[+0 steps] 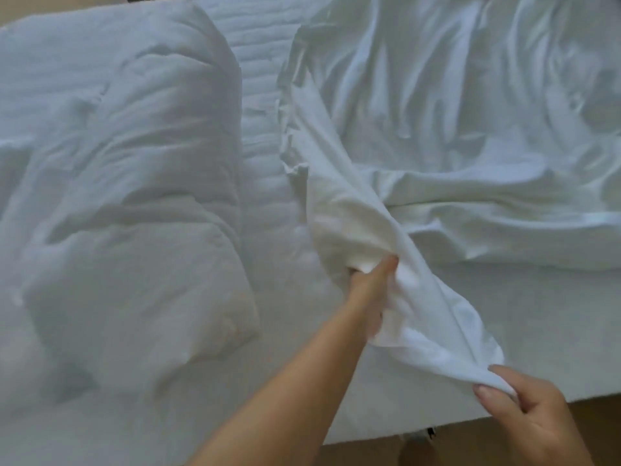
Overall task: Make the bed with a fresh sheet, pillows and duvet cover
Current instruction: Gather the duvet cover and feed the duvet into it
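A crumpled white duvet cover (453,112) lies over the right half of the bed. One corner of it is pulled toward me as a long fold. My left hand (368,284) reaches into that fold, its fingers hidden inside the cloth and its thumb on top. At the near edge my right hand (524,408) pinches the tip of the same corner between thumb and fingers. A bare white duvet (127,196) lies bunched on the left half of the bed.
Quilted white mattress (265,129) shows in a strip between duvet and cover and along the near right side. The bed's near edge runs diagonally at lower right, with tan floor (598,418) beyond it.
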Motion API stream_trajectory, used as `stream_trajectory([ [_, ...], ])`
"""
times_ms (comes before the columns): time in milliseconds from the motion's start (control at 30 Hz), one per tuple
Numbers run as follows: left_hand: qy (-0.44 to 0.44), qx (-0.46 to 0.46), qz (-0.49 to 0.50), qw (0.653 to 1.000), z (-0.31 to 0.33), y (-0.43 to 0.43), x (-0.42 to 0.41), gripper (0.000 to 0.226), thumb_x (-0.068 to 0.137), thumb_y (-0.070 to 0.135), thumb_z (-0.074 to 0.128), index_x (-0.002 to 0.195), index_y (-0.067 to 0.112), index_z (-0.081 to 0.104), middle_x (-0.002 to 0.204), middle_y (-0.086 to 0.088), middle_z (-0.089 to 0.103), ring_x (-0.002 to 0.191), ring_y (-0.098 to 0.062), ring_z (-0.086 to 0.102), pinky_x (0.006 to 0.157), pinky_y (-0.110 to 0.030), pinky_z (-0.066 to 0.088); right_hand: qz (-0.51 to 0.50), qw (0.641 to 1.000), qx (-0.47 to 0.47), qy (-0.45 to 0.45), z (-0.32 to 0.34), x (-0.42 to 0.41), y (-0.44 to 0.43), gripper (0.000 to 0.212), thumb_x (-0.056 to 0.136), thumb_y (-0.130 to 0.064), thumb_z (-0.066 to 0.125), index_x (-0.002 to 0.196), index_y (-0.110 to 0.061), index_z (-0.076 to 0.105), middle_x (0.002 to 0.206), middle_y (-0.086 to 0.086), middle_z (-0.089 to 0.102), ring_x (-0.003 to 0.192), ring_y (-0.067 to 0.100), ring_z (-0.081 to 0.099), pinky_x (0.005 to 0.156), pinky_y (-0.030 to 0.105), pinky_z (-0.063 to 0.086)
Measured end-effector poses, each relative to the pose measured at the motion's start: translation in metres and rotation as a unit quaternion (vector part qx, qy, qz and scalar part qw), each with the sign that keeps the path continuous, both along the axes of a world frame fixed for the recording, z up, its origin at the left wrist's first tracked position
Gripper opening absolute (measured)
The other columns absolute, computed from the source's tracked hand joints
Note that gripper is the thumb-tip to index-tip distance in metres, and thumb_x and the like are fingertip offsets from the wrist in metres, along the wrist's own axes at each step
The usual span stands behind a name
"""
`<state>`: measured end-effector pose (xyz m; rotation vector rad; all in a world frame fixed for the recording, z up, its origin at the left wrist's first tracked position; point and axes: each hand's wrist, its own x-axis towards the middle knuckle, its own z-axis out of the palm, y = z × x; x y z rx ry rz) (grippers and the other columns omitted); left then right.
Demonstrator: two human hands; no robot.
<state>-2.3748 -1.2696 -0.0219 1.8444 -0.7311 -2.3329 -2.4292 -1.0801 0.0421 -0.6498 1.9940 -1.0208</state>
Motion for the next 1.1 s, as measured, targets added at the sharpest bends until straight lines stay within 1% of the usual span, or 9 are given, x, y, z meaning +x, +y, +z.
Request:
stream_trajectory([
  [133,0.029,-0.102,-0.044,0.993,0.018,0.122,-0.099,0.012,0.091,0.028,0.055,0.102,0.026,0.058,0.103,0.002,0.067,0.09,-0.013,0.063,0.076,-0.028,0.052,-0.082,0.996,0.038,0.015,-0.015,-0.125,0.099,0.03,0.081,-0.003,0.065,0.054,-0.004,0.051,0.049,0.016,0.044,0.048,0.007,0.044,0.048,0.013,0.032],
  [300,0.008,-0.182,-0.265,0.947,0.043,0.207,-0.149,0.018,0.093,0.026,0.052,0.076,0.025,0.059,0.065,0.019,0.061,0.063,0.015,0.057,0.052,0.001,0.037,-0.19,0.971,0.068,-0.131,-0.026,-0.236,0.184,0.039,0.096,-0.016,0.039,0.064,-0.003,0.058,0.055,0.013,0.047,0.049,0.015,0.046,0.047,0.019,0.042],
  [400,-0.112,-0.245,-0.411,0.871,0.031,0.197,-0.146,0.019,0.092,0.036,0.051,0.089,0.02,0.061,0.087,0.007,0.063,0.093,-0.014,0.062,0.071,-0.019,0.045,-0.247,0.954,0.115,-0.127,-0.06,-0.262,0.174,0.032,0.1,-0.021,0.04,0.08,-0.003,0.059,0.06,0.004,0.049,0.057,0.015,0.05,0.058,0.031,0.048],
  [500,-0.288,-0.228,-0.484,0.794,0.002,0.16,-0.122,0.054,0.089,0.049,0.049,0.129,0.013,0.046,0.125,-0.009,0.056,0.112,-0.027,0.055,0.081,-0.03,0.044,-0.23,0.945,0.163,-0.165,-0.096,-0.261,0.133,0.025,0.097,-0.031,0.047,0.096,-0.008,0.055,0.081,0.006,0.051,0.076,0.02,0.051,0.074,0.036,0.046],
  [600,-0.274,-0.171,-0.335,0.885,-0.029,0.128,-0.121,0.108,0.078,0.061,0.062,0.151,0.016,-0.002,0.154,-0.01,0.023,0.135,-0.031,0.034,0.105,-0.041,0.034,-0.219,0.927,0.164,-0.256,-0.128,-0.25,0.086,0.025,0.095,-0.04,0.051,0.108,-0.019,0.05,0.095,-0.003,0.053,0.088,0.013,0.053,0.082,0.034,0.046],
  [667,-0.192,-0.159,-0.2,0.948,-0.052,0.117,-0.139,0.124,0.067,0.063,0.072,0.151,0.02,-0.008,0.156,-0.003,0.019,0.139,-0.024,0.029,0.11,-0.04,0.03,-0.236,0.914,0.133,-0.301,-0.144,-0.242,0.053,0.024,0.091,-0.041,0.057,0.103,-0.019,0.054,0.095,-0.006,0.057,0.084,0.009,0.056,0.072,0.029,0.048],
  [767,-0.203,-0.201,-0.136,0.949,-0.087,0.122,-0.17,0.129,0.059,0.057,0.081,0.15,0.018,-0.003,0.15,-0.003,0.032,0.133,-0.023,0.039,0.109,-0.041,0.035,-0.271,0.904,0.089,-0.319,-0.169,-0.233,0.007,0.042,0.086,-0.038,0.065,0.114,-0.007,0.059,0.11,0.011,0.066,0.099,0.024,0.063,0.089,0.041,0.052],
  [933,-0.223,-0.277,-0.074,0.932,-0.113,0.135,-0.187,0.075,0.083,0.018,0.059,0.147,0.023,0.02,0.125,-0.005,0.057,0.099,-0.024,0.057,0.083,-0.034,0.047,-0.413,0.807,-0.057,-0.419,-0.197,-0.251,-0.058,0.064,0.078,-0.03,0.076,0.133,-0.016,0.047,0.124,0.009,0.062,0.111,0.028,0.061,0.095,0.05,0.049],
  [1100,-0.092,-0.214,0.038,0.972,-0.08,0.15,-0.204,0.044,0.081,0.0,0.053,0.117,0.025,0.054,0.092,0.001,0.07,0.077,-0.015,0.068,0.061,-0.027,0.055,-0.432,0.765,-0.094,-0.467,-0.186,-0.28,-0.075,0.043,0.086,-0.012,0.063,0.128,-0.008,0.055,0.123,0.015,0.063,0.11,0.032,0.061,0.095,0.051,0.049],
])
